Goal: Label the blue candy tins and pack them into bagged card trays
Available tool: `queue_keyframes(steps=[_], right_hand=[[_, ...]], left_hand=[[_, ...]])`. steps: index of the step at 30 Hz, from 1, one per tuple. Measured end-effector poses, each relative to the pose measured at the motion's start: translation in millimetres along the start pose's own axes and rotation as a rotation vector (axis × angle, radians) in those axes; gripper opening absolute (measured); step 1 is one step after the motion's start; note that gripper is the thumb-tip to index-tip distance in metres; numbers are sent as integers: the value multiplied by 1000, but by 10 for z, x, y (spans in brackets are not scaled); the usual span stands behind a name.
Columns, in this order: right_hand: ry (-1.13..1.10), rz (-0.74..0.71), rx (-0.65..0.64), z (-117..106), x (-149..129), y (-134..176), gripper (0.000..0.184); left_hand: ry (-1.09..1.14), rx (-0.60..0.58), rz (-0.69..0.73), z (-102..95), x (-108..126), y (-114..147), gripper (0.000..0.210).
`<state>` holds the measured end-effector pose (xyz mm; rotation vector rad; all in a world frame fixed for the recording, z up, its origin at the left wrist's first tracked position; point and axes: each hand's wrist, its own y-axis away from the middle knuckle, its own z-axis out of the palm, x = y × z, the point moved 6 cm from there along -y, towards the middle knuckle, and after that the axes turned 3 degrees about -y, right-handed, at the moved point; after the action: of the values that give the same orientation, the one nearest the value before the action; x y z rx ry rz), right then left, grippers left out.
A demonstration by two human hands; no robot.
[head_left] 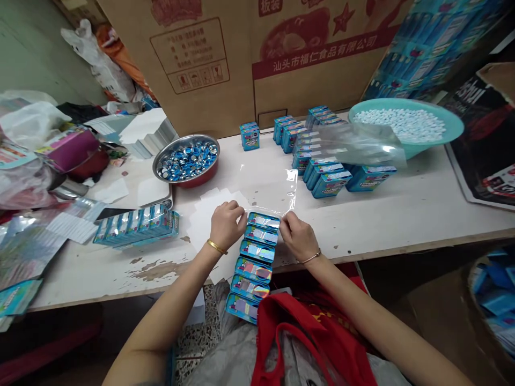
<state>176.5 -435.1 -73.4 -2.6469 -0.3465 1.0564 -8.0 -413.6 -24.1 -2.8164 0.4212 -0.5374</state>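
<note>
A clear plastic bag (pixel 269 185) lies flat on the table, its near edge stretched between my two hands. My left hand (pixel 228 225) pinches the left corner of that edge, fingers closed. At the right corner, my right hand (pixel 298 236) grips the film the same way. Just below the bag's edge, a row of several small blue boxes (pixel 257 251) runs from the table edge down toward my lap. The farthest box sits between my hands, against the film. Whether any box is inside the bag cannot be made out. White paper sheets (pixel 205 214) lie under my left hand.
A metal bowl (pixel 185 161) holds blue-and-silver round pieces. A turquoise basin (pixel 454 128) holds white pellets. Blue boxes (pixel 332 182) and loose clear film (pixel 358 142) lie at right. A wrapped row of boxes (pixel 137 225) is at left. Cardboard cartons (pixel 233 115) stand behind.
</note>
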Motion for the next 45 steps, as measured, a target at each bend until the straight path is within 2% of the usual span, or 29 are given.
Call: queue_keyframes(steps=[3, 5, 7, 10, 14, 16, 19, 24, 27, 31, 33, 37, 41, 45], right_hand=[[-144, 75, -40, -36, 0, -57, 16], [-198, 95, -76, -52, -22, -81, 15], [-202, 96, -81, -78, -54, -77, 14], [-160, 72, -17, -133, -110, -41, 13], [-112, -38, 49, -146, -217, -33, 14], [-77, -109, 56, -121, -275, -31, 14], [-2, -210, 70, -73, -340, 38, 15], [70, -352, 41, 32, -377, 298, 19], [107, -259, 15, 93, -302, 370, 17], [166, 26, -14, 183, -97, 336, 14], [216, 75, -43, 240, -40, 310, 17], [306, -37, -89, 322, -70, 313, 25], [301, -207, -97, 340, -174, 463, 29], [213, -260, -145, 377, -199, 600, 27]], left_hand=[[164, -55, -161, 46, -84, -17, 21], [112, -29, -132, 21, -56, -6, 21], [5, 32, -28, -36, 19, 29, 22], [-15, 94, 60, -83, 72, 91, 23], [256, 123, -54, -54, -67, 89, 19], [319, 156, -79, -52, -131, 91, 18], [245, 207, 37, -89, -139, 176, 19], [106, 227, 253, -54, -155, 533, 15], [67, 225, 257, 31, -205, 677, 15], [16, 189, 78, 167, -304, 653, 14], [-11, 144, 14, 241, -333, 602, 14], [-108, 90, 32, 287, -319, 568, 24], [-170, 121, 141, 151, -269, 711, 26], [-172, 109, 147, 90, -278, 853, 24]])
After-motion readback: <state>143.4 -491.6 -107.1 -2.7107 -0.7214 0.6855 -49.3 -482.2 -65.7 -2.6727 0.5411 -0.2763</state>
